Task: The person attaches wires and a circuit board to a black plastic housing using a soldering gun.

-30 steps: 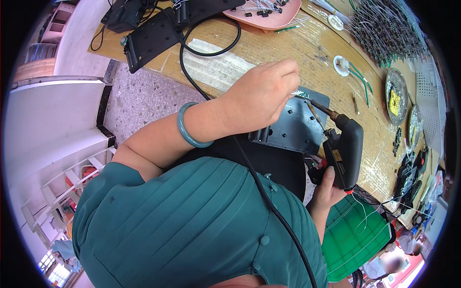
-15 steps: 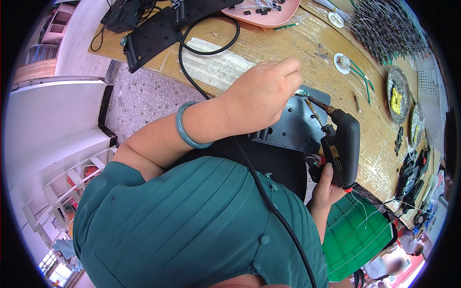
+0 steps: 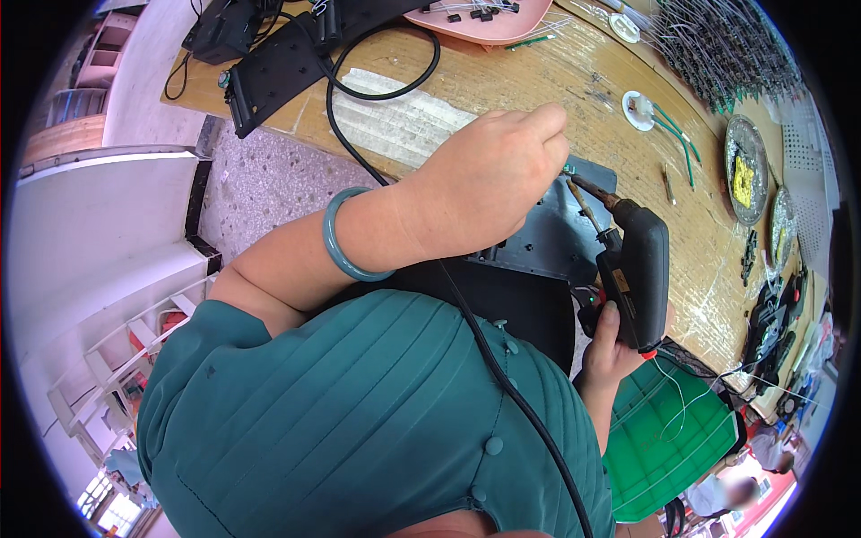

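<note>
We find the right hand [image 3: 610, 351] closed round the soldering gun [image 3: 642, 282], right of centre, seemingly to steady its tip near the black panel [image 3: 563, 231] mid-frame; the left hand [image 3: 498, 184] pinches, fingers together, on something we cannot tell

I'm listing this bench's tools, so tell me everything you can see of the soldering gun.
The soldering gun has a bulky black body, seemingly plastic, with a small side label and a red piece at its rear end, near a thin pale strand. A brownish, metal-looking barrel and a thinner tube point up and left toward the left hand, over the black panel. The right hand grips its lower part; whether the tip touches anything is too small to tell.
</note>
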Demonstrator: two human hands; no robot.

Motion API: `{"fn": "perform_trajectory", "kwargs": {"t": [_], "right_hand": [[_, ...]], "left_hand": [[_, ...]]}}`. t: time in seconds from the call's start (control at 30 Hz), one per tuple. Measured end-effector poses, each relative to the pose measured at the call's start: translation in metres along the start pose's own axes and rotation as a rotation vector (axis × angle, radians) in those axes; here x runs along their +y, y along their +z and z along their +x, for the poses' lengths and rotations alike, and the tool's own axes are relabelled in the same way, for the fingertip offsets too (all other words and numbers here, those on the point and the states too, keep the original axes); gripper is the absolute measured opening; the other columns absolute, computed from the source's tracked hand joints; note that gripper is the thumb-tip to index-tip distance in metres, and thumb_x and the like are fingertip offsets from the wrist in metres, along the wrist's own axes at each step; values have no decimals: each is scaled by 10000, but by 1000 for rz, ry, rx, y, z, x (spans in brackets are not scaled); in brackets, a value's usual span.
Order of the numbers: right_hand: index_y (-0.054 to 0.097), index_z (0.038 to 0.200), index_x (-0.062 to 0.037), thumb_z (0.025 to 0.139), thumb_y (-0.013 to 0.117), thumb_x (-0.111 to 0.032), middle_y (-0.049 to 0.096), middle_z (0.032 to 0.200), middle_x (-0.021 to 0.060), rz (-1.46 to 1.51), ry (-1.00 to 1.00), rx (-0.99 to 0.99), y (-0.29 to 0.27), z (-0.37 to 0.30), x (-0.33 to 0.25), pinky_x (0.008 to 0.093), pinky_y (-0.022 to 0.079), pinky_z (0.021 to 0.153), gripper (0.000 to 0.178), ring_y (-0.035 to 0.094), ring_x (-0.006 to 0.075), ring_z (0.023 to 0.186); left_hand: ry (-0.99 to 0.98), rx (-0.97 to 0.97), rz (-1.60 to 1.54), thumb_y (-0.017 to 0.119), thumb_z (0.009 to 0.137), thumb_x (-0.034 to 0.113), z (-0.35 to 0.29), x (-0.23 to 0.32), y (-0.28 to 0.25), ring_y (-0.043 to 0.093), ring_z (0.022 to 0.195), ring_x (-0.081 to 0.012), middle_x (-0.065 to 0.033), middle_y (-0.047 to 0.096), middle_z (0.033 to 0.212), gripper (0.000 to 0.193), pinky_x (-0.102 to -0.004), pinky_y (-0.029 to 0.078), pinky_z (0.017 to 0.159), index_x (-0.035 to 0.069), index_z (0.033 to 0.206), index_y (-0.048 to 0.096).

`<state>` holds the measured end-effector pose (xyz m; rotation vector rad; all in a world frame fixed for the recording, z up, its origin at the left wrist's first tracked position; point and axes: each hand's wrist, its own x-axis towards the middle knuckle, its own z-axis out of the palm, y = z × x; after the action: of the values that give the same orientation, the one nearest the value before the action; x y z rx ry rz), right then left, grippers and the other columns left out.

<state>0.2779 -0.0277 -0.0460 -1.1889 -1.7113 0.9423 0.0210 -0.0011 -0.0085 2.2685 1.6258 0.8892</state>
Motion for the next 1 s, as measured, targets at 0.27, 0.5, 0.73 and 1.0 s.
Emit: {"fn": "perform_trajectory", "kwargs": {"t": [0.27,0.5,0.73,1.0], "right_hand": [[483,1158,37,799,664,-136,509,1079,127,7,11,-2,-3,-6,11,314,400,844,438,530,211,948],[476,1142,82,905,524,-183,616,938,192,342,118,120,4,0,0,299,492,643,359,588,190,711],[486,1125,85,910,500,-169,614,917,187,411,117,177,10,3,-2,292,485,623,333,583,186,691],[489,1122,80,914,487,-162,612,914,180,422,118,214,14,6,-4,285,479,621,320,574,179,684]], "left_hand": [[-15,-21,1,553,754,-31,1,1,-1,546,763,-344,-155,483,874,102,-407,457,655,-31,837,494],[-28,-27,3,566,761,-12,0,2,-2,555,764,-344,-150,494,891,107,-408,463,651,-24,847,503],[-98,-7,-55,624,768,53,-4,5,-5,564,771,-340,-146,509,919,178,-395,469,651,4,910,529],[-103,34,-103,717,728,173,-14,2,-4,540,958,-334,-148,505,1063,435,-383,447,817,17,1088,529]]}}
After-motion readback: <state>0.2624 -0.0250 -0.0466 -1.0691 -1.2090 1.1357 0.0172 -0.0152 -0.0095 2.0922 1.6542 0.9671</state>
